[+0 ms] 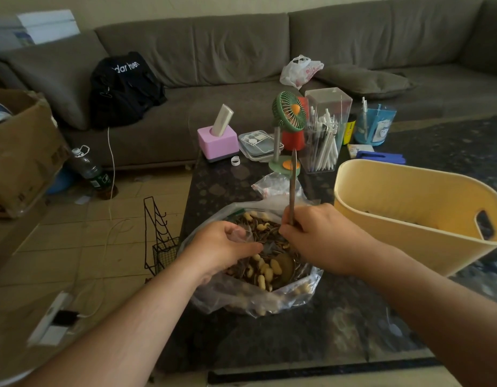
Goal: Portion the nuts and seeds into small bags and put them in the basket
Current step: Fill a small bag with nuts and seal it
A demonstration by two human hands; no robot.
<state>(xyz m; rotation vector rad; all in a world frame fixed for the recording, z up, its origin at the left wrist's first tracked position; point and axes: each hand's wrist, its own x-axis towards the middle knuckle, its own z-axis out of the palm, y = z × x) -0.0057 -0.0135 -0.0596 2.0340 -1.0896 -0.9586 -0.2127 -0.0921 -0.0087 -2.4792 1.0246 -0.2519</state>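
A large clear plastic bag [250, 300] lies open on the dark table, full of peanuts and sunflower seeds [265, 270]. My left hand [222, 247] reaches into it and pinches a small clear bag [240, 236] at its mouth. My right hand [322, 236] grips the handle of a long wooden spoon [292, 185]. The spoon's bowl [285, 265] dips into the nuts. A yellow plastic basket [395, 208] stands to the right of the big bag, with something dark at its bottom.
A pile of small empty bags [275, 184] lies behind the big bag. Further back stand a green desk fan [288, 113], a clear pen holder [325, 135], a pink box [218, 141] and a blue container [375, 125]. A black wire rack [158, 236] stands on the floor at left.
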